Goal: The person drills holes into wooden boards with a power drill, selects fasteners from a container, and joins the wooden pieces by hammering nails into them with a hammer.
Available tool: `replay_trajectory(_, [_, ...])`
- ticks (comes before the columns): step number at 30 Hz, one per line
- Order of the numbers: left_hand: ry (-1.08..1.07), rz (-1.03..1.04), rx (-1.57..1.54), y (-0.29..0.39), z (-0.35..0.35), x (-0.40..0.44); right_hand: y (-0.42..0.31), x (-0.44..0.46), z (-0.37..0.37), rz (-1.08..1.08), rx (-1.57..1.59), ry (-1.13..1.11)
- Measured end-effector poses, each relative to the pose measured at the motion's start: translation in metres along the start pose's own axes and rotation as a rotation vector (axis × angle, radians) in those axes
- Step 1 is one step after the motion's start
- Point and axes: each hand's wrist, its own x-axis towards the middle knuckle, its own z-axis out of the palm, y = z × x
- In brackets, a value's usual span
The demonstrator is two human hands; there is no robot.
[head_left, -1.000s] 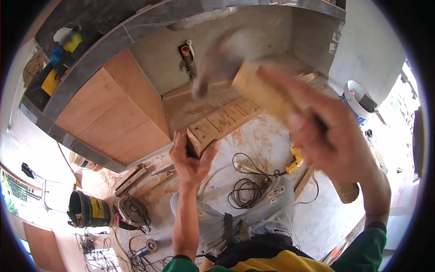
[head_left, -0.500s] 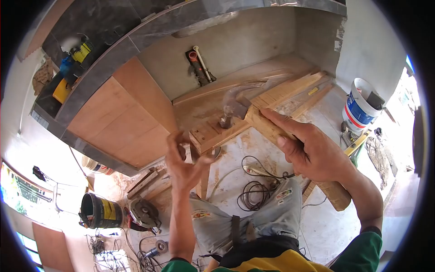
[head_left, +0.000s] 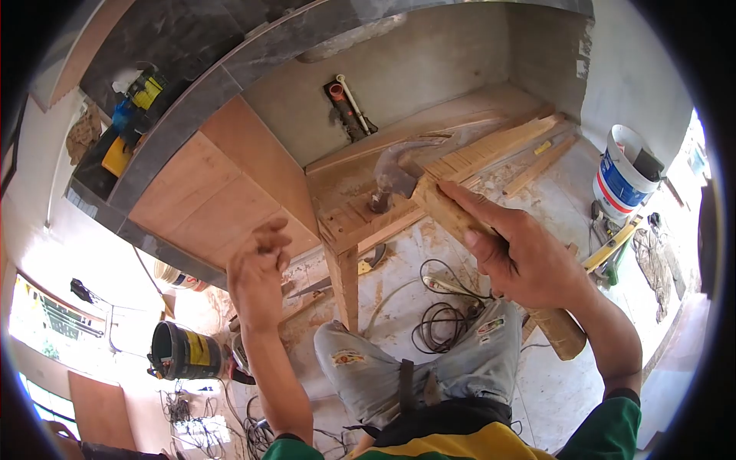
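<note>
My right hand (head_left: 529,257) is closed around the thick wooden handle (head_left: 563,335) of a claw hammer (head_left: 395,172). The hammer's metal head rests on or just over a low wooden bench (head_left: 368,224), its claw curving up and away. One squared bench leg (head_left: 343,287) stands at the near left end. My left hand (head_left: 259,272) is raised left of the bench, in front of a plywood panel (head_left: 222,199). Its fingers are loosely curled and partly apart, and nothing shows in them.
A handsaw (head_left: 310,287) lies on the floor behind the bench leg. A coiled black cable (head_left: 441,330) is near my knees. A black bucket (head_left: 184,351) stands left, a white-blue bucket (head_left: 625,172) right, beside a yellow level (head_left: 613,245). A tiled counter (head_left: 176,115) overhangs the back.
My left hand has moved left, away from the bench end, and its fingers have curled in. The handsaw has come into sight. My right hand still holds the hammer in nearly the same place.
</note>
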Motion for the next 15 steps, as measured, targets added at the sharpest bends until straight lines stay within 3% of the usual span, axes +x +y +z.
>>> replay_trajectory(3, [-0.166,0.048,-0.237,0.01,0.015,0.026,0.0,0.0,0.0,0.001,0.004,0.001])
replay_trajectory(7, [-0.245,-0.024,-0.222,0.011,0.038,0.054,-0.002,-0.001,-0.001,0.027,0.005,-0.003])
replay_trajectory(9, [-0.4,0.033,0.042,0.0,0.039,0.065,-0.003,-0.001,-0.001,0.03,-0.001,-0.003])
replay_trajectory(12, [-0.451,-0.03,0.311,0.002,0.042,0.065,-0.013,0.0,-0.005,0.078,0.012,-0.023])
replay_trajectory(15, [-0.461,-0.094,0.272,-0.005,0.039,0.066,-0.016,0.001,-0.007,0.123,0.037,-0.046])
